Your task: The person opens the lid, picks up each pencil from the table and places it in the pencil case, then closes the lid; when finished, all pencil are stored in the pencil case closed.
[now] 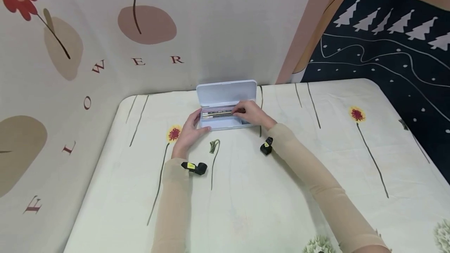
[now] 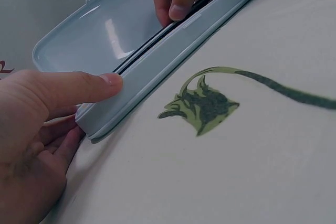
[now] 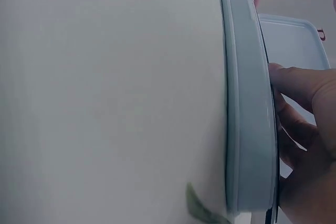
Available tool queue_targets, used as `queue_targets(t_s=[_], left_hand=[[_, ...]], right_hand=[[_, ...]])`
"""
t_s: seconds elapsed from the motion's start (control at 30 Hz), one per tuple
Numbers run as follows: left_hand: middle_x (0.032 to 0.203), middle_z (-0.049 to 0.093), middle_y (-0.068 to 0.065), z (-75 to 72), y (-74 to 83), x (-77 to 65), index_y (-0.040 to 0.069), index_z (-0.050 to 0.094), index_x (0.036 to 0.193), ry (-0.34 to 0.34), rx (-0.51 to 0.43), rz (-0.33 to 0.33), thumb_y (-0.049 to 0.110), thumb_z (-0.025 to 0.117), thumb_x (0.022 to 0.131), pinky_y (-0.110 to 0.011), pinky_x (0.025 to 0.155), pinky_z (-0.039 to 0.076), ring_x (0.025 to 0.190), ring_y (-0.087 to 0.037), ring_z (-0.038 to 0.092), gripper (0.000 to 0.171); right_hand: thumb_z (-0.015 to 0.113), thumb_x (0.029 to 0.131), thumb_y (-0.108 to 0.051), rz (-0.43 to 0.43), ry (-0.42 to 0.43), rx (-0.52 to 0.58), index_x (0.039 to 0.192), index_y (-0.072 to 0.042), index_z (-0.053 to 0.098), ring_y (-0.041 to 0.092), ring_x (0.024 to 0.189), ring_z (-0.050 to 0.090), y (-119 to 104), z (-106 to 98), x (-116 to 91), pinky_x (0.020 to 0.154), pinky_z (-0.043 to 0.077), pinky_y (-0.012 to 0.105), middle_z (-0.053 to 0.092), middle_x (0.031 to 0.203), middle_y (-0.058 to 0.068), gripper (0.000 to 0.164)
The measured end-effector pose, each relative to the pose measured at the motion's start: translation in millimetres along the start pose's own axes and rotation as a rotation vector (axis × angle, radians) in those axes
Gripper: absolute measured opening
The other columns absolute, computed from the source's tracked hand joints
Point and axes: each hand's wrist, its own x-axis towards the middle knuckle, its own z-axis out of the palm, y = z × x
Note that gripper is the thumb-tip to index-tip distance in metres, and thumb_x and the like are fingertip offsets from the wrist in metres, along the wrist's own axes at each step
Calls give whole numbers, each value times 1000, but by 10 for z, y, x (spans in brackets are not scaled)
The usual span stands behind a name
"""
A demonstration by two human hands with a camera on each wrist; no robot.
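A pale blue pencil case (image 1: 222, 123) lies at the far side of the table with its hinged lid (image 1: 226, 93) raised. Several dark pencils (image 1: 217, 113) lie lengthwise inside it. My left hand (image 1: 188, 132) holds the case's left end, thumb on the front rim and the other fingers around the end, as the left wrist view shows. Over the right part of the case, my right hand (image 1: 254, 113) pinches a dark pencil (image 2: 143, 51) between thumb and fingers. In the right wrist view that hand partly hides the inside, behind the front wall (image 3: 251, 108).
A white cloth (image 1: 239, 190) printed with flowers covers the table. Behind the case rises a pale patterned curtain (image 1: 228, 30), and a dark cloth with printed trees (image 1: 386, 50) hangs at the right. Each wrist carries a small black camera (image 1: 200, 168).
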Motion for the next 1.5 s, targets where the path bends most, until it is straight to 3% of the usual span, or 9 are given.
queue_targets(t_s=[0.33,0.63,1.0,1.27,1.5], left_hand=[[155,27,-10,7,20,-21,10,28,152,2,0,-3,4,72,83,-33,116,19,141,-24,25,82],[155,28,-11,0,11,3,9,29,151,-12,-6,9,4,73,83,-32,116,19,142,-24,25,81],[155,28,-10,4,5,2,9,30,151,-2,-11,5,3,73,82,-32,116,19,142,-24,25,81],[155,28,-10,14,2,10,10,29,152,6,0,-3,5,73,82,-32,116,19,141,-24,25,82],[156,27,-9,14,7,-4,12,29,152,5,14,-17,6,72,83,-34,116,19,142,-24,25,82]], right_hand=[[64,91,-3,15,7,-49,101,0,73,25,96,60,-89,49,78,86,48,36,67,99,11,14],[63,90,1,68,23,48,101,1,72,23,94,59,-76,85,121,85,48,32,67,99,12,14],[59,89,6,-31,17,43,100,3,72,27,100,59,-50,45,84,90,48,35,68,100,14,18],[56,90,5,-7,116,79,101,3,72,26,101,58,-3,-138,-53,91,47,37,67,102,14,19],[56,89,3,40,207,83,99,2,72,26,96,57,48,-322,-183,84,48,38,66,104,15,19]])
